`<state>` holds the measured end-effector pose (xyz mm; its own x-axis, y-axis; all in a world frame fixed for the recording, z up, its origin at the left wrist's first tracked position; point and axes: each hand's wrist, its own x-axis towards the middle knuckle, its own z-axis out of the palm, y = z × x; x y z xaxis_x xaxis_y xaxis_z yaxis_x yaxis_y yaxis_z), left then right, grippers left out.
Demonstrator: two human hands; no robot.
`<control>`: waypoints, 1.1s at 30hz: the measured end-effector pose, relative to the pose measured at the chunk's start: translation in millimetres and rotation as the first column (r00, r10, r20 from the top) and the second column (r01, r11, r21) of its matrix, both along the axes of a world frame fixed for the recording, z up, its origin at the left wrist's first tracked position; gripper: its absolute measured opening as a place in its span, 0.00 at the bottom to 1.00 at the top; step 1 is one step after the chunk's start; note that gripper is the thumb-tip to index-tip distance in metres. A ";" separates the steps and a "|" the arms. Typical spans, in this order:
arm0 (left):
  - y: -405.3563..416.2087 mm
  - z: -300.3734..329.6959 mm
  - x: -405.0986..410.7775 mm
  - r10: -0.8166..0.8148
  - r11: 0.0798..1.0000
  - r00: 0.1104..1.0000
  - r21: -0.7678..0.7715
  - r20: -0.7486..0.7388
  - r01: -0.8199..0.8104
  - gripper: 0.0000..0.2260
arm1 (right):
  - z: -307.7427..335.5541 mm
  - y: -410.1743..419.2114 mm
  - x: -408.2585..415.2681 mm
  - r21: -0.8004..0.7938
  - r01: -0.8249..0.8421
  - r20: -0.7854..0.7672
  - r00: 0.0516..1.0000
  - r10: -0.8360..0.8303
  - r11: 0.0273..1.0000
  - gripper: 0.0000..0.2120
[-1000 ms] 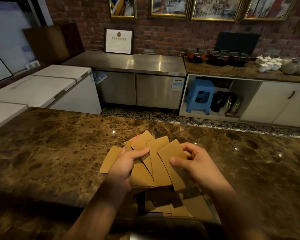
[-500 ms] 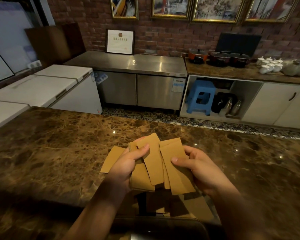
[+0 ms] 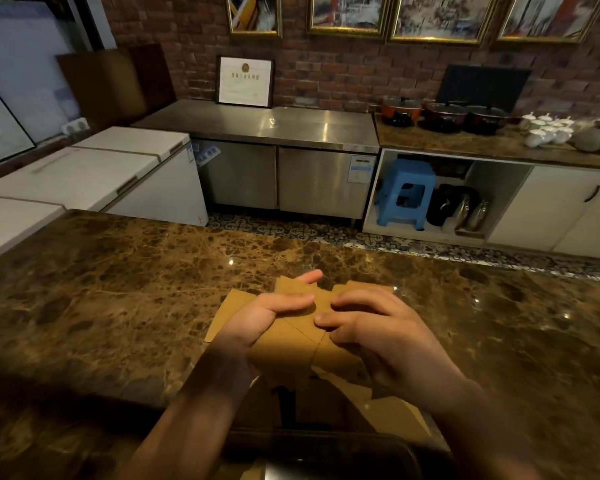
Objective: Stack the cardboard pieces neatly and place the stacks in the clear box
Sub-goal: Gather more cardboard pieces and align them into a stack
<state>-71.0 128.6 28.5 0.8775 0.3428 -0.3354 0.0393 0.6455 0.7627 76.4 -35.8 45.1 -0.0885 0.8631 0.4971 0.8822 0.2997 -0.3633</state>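
Gripping a loose bundle of flat tan cardboard pieces point(image 3: 284, 344), the left hand point(image 3: 257, 323) and the right hand point(image 3: 378, 330) meet above the near edge of the glossy brown marble counter point(image 3: 118, 289). The left hand holds the bundle from its left side, thumb laid across the top face and one fingertip showing past the far edge of the pieces. The right hand closes on the bundle from the right, its fingers point(image 3: 347, 299) curled over the top and its thumb pressed on the upper face. The pieces in the bundle are not squared up: corners stick out at different angles toward the far side, and seams between overlapping sheets cross the top.

One more tan cardboard piece point(image 3: 227, 313) shows just left of the left hand; whether it lies on the counter or belongs to the bundle I cannot tell. Further tan cardboard sheets point(image 3: 388, 410) lie flat on the counter under the right wrist, close to the near edge.

At the very near edge, partly cut off by the frame, sits a dark rounded rim point(image 3: 326, 445), which may be the clear box, though it is too dim to be sure.

Beyond the counter stand a steel worktop cabinet point(image 3: 284, 168), white chest freezers point(image 3: 101, 174) to the left and a blue plastic stool point(image 3: 406, 192) in an open cupboard.
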 end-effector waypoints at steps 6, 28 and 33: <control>-2.0 2.8 1.1 -0.080 0.995 0.996 0.060 0.032 0.078 0.24 | -10.1 -0.2 2.9 0.005 0.004 0.120 0.993 -0.004 1.000 0.12; -2.1 -11.3 3.1 0.278 0.932 0.960 -0.239 -0.014 -0.273 0.19 | -4.9 18.2 -8.3 -0.319 0.105 -0.946 -0.101 -0.309 0.942 0.12; -2.6 -13.5 4.1 0.262 0.934 0.960 -0.225 -0.100 -0.279 0.17 | -1.0 15.3 -9.1 -0.154 0.284 -0.895 0.366 -0.255 0.947 0.19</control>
